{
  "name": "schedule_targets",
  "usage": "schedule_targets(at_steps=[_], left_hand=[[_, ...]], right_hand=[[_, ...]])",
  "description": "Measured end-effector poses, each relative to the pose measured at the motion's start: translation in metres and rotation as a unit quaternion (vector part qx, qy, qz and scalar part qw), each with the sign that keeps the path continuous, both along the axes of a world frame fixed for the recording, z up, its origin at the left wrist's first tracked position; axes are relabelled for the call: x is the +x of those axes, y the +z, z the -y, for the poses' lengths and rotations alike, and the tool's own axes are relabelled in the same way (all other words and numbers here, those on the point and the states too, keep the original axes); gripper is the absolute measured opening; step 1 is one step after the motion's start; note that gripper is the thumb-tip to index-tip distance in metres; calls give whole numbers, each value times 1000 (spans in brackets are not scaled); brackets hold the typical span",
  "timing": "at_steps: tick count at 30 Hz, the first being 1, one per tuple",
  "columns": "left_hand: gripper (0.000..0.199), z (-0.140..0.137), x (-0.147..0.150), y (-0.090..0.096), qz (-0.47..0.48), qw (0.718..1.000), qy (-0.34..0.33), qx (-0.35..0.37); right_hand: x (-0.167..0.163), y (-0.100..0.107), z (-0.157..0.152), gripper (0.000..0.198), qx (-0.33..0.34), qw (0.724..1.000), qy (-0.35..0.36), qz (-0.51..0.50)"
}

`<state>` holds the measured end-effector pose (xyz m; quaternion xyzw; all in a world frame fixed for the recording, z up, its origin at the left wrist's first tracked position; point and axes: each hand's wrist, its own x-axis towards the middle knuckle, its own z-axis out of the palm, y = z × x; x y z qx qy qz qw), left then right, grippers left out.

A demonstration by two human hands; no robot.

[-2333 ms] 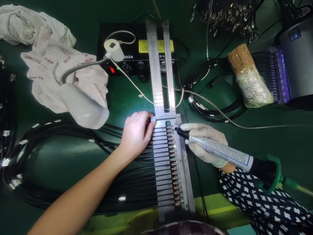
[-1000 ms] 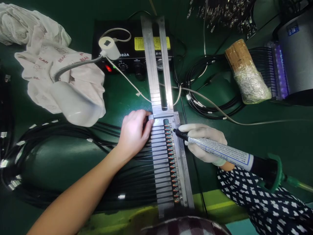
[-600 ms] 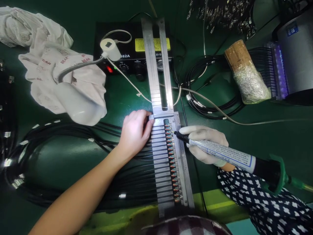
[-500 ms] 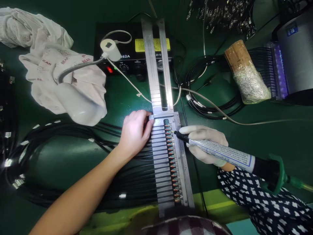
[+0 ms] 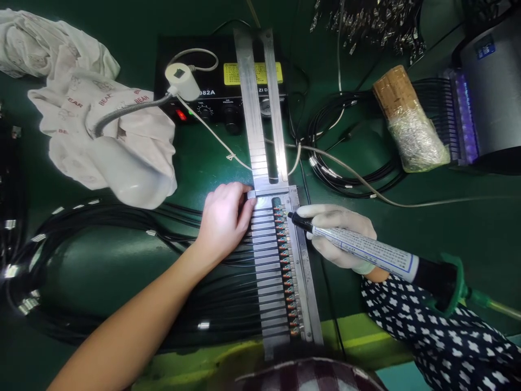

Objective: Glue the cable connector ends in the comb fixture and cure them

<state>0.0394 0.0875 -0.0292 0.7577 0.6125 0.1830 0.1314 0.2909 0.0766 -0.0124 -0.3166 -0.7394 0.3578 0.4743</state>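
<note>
My left hand (image 5: 223, 217), bare, lies at the upper left corner of a slotted metal fixture (image 5: 266, 260), its thumb and fingers closed on the edge there. Black cables run under my wrist into the slots, and a row of small connector ends (image 5: 288, 274) with orange and green wires lines the fixture's right side. In a white glove, my right hand (image 5: 342, 233) is wrapped around a labelled dispensing syringe (image 5: 366, 250) with a black front end. Its tip points left at the upper connectors; whether it touches one I cannot tell.
A black dispenser controller (image 5: 220, 103) stands behind, with a second metal fixture (image 5: 248, 108) leaning over it. A gooseneck lamp (image 5: 183, 81) shines from the left, beside a white cloth (image 5: 109, 108). Coiled black cables (image 5: 350, 179) and a wrapped block (image 5: 411, 119) lie right.
The syringe tip has moved slightly up along the connector row, with my right hand. My left hand stays at the fixture's corner. The whole view has shifted a little.
</note>
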Motion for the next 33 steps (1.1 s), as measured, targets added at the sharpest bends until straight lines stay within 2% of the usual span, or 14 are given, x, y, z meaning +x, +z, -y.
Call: schedule_targets(at_steps=[8, 17, 23, 33], left_hand=[[15, 0, 1, 0, 4, 1000, 0, -4], [16, 0, 0, 0, 5, 1000, 0, -6], [16, 0, 0, -1, 2, 1000, -1, -1], [16, -1, 0, 0, 5, 1000, -3, 0]], right_hand=[[5, -5, 4, 39, 79, 996, 33, -9], [2, -4, 2, 35, 52, 998, 35, -5], [3, -6, 2, 40, 75, 996, 41, -16], [4, -6, 5, 38, 72, 997, 30, -9]])
